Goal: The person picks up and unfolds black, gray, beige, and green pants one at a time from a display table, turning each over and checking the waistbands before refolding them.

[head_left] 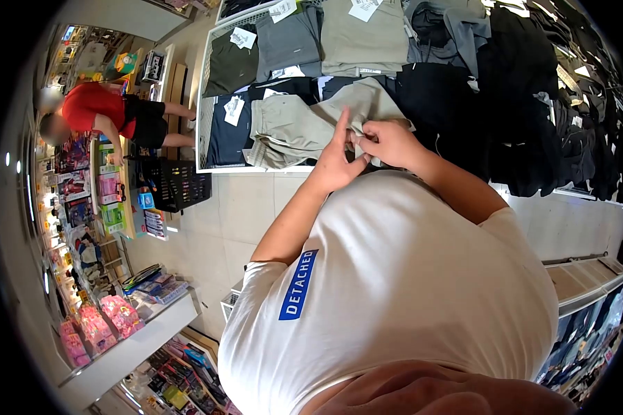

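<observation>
Light khaki trousers lie loosely gathered across the front of a display of folded clothes. At their right part, my left hand is against the cloth, index finger stretched out and thumb held apart; its other fingers are partly hidden. My right hand meets it there, with its fingers closed in a pinch at the khaki fabric. What exactly lies between the fingertips is too small to make out. Under and beside the trousers are dark folded garments, one bearing a white tag.
A white-rimmed display table holds grey, khaki and black stacks, with a dark clothes pile to the right. At left, a person in a red shirt stands near a black basket and toy shelves. Pink packages sit lower left.
</observation>
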A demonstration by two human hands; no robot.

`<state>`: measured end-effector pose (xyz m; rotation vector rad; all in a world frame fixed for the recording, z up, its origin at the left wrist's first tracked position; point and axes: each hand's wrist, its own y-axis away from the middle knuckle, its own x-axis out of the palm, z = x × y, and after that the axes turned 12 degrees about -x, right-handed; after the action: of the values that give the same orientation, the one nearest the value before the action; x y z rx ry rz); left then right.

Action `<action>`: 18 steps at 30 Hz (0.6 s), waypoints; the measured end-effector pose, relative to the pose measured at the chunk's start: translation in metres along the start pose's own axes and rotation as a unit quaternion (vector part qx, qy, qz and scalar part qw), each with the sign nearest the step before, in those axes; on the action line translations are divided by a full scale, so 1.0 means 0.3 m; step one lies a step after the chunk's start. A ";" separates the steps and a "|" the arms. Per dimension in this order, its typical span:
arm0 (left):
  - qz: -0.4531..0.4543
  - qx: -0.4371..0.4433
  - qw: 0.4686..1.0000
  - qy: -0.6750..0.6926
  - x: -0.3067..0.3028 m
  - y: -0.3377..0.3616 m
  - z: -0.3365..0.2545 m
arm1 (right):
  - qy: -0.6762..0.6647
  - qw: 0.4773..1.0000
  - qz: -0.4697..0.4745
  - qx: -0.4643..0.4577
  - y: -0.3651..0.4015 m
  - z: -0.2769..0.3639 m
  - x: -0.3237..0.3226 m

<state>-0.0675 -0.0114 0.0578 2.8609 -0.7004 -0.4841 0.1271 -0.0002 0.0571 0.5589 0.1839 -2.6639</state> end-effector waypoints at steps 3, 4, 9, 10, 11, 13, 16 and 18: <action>-0.018 0.012 1.000 -0.015 0.008 0.012 0.030 | 0.024 1.000 0.005 -0.014 0.028 -0.055 0.011; -0.024 0.011 1.000 0.010 0.011 0.009 0.049 | 0.039 0.999 0.005 -0.022 0.032 -0.063 0.013; -0.123 -0.161 0.972 0.116 0.022 -0.026 0.083 | -0.001 0.998 0.055 0.007 0.048 -0.083 0.010; -0.123 -0.161 0.972 0.116 0.023 -0.026 0.080 | 0.004 0.998 0.069 0.001 0.046 -0.084 0.007; -0.112 -0.162 0.977 0.084 0.025 -0.025 0.078 | 0.005 0.998 0.069 0.001 0.045 -0.083 0.003; -0.100 -0.163 0.980 0.052 0.035 -0.018 0.070 | 0.003 0.996 0.089 -0.003 0.049 -0.075 0.000; -0.114 -0.164 0.979 0.037 0.040 -0.019 0.044 | 0.024 0.995 0.099 -0.008 0.053 -0.063 -0.001; -0.095 -0.168 0.981 0.025 0.036 -0.021 0.043 | 0.035 0.993 0.109 -0.015 0.063 -0.079 0.005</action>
<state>-0.0604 -0.0121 0.0413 2.6189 -0.3010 -0.4996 0.1421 -0.0129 0.0341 0.6260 0.1719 -2.4295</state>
